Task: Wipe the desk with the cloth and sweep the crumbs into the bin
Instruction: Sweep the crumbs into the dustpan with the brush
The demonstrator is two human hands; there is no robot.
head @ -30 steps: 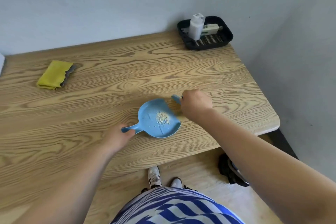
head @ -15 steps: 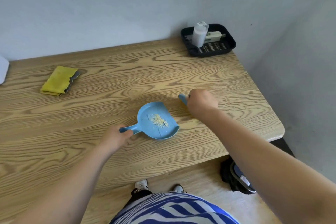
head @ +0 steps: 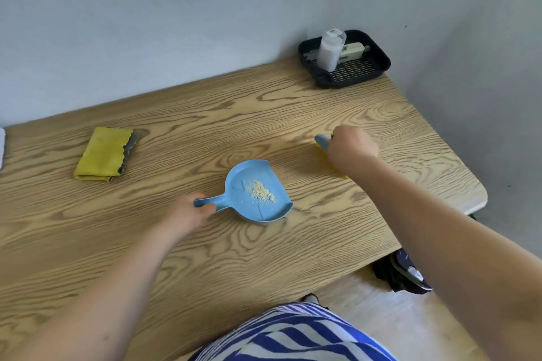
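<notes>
Done: crumbs (head: 260, 191) lie heaped in the dustpan (head: 258, 191).
Left hand (head: 187, 211): fingers curl round the dustpan handle.
Right hand (head: 352, 147): fingers closed round the brush (head: 322, 141), right of the dustpan.
Left: tipping into the bin (head: 406, 272); cloth (head: 102, 153) lies unused.

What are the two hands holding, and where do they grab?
Left hand grips the blue dustpan by its handle. Right hand grips a small blue brush by its handle.

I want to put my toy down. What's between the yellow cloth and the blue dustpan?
Only bare wooden desk between yellow cloth and blue dustpan, head view.
</notes>
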